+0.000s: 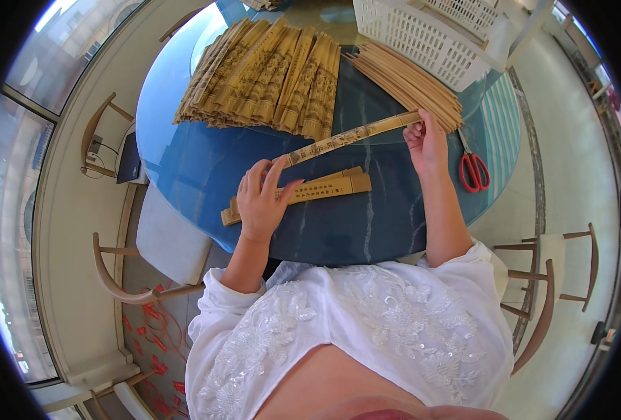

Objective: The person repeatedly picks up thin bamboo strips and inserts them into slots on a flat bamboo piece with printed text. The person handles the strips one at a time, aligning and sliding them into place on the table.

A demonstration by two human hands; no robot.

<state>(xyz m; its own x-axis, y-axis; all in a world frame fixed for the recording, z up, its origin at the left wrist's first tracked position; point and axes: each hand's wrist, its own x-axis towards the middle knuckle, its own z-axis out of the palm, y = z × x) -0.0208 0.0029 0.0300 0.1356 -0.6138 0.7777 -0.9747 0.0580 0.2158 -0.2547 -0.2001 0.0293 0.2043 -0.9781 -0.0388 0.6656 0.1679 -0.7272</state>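
A long narrow yellow printed paper sleeve (pixel 352 138) slants across in front of me, its right end higher. My right hand (pixel 429 143) pinches that right end between thumb and fingers. At the other end, the fingers of my left hand (pixel 261 199) hold the sleeve, with the thumb stretched off to the side. Below it, several similar flat yellow sleeves (pixel 331 189) lie crossed on the dark blue table, partly hidden behind my left hand. Whether anything is inside the held sleeve, I cannot tell.
A large fanned pile of printed yellow sleeves (pixel 268 77) covers the table's far left. Beside it lie a bundle of thin tan sticks (pixel 408 80), a white slotted plastic basket (pixel 422 42) and red-handled scissors (pixel 473 171). Wooden chairs (pixel 142 290) stand around the round table (pixel 184 189).
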